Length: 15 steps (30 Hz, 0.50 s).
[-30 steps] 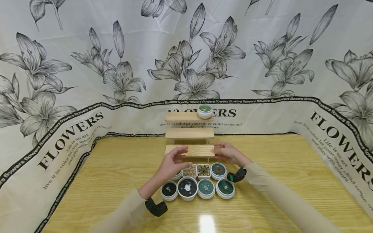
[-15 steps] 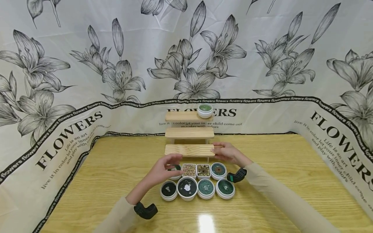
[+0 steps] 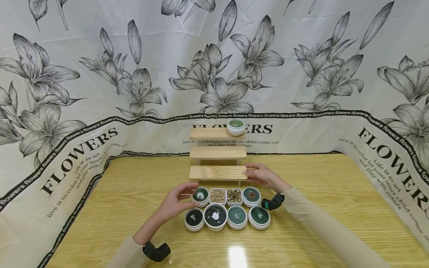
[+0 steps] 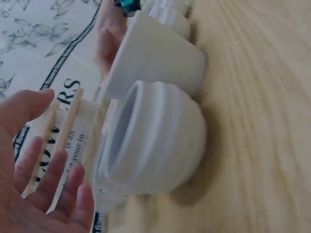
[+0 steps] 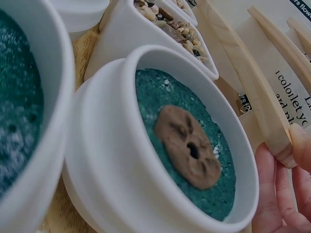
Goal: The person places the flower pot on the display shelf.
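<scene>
A three-tier wooden shelf stand [image 3: 218, 172] is on the table, and my right hand [image 3: 263, 175] pinches the right end of its lowest board. The right wrist view shows the thumb over that board end [image 5: 274, 128] with fingers beneath. My left hand [image 3: 175, 200] is beside a round white pot of green filling [image 3: 201, 196], its fingers loosely bent and holding nothing. Seen from the left wrist, the palm faces this ribbed pot [image 4: 165, 141], with a gap between. Below my right hand is a pot with a brown disc [image 5: 187, 148] on teal filling.
Two square pots of pebbles [image 3: 218, 195] stand in the back row. Several round pots, one with black filling [image 3: 215, 216], form the front row. A green-filled pot [image 3: 236, 127] sits on the top tier. Behind hangs a flower-printed cloth [image 3: 151, 93].
My left hand has moved away from the lowest board, left and toward me, uncovering the back-row left pot. The right hand keeps its place at the board's end.
</scene>
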Tool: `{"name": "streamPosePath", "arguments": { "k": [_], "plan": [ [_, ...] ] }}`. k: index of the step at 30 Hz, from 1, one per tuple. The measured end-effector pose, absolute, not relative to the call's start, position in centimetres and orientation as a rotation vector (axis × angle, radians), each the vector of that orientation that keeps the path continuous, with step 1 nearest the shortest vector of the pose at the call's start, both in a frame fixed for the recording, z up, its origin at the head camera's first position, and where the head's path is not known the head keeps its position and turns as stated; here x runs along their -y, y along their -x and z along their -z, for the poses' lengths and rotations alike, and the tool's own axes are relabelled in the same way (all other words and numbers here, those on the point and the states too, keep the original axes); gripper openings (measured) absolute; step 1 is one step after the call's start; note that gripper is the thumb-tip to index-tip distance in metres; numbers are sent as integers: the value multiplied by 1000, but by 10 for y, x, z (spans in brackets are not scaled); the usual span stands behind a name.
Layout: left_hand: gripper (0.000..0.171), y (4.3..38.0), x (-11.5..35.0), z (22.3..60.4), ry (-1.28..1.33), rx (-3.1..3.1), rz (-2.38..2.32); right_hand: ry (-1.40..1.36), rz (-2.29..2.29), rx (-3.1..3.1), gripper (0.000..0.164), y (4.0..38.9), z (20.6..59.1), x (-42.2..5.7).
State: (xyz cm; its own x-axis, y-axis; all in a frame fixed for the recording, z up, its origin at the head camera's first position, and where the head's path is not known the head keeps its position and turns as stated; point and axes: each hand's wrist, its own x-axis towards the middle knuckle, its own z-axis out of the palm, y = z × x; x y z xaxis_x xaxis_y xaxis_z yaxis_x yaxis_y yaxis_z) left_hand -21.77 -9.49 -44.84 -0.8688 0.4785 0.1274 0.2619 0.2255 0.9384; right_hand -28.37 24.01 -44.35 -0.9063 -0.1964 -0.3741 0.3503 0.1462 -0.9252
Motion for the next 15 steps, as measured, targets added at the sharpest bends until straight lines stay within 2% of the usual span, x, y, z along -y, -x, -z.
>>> {"name": "streamPosePath", "arguments": {
  "k": [15],
  "plan": [
    [65,202,112,474,-586,-2286,-1695,-127,1851,-1974,64,282,444,-241]
  ]
}}
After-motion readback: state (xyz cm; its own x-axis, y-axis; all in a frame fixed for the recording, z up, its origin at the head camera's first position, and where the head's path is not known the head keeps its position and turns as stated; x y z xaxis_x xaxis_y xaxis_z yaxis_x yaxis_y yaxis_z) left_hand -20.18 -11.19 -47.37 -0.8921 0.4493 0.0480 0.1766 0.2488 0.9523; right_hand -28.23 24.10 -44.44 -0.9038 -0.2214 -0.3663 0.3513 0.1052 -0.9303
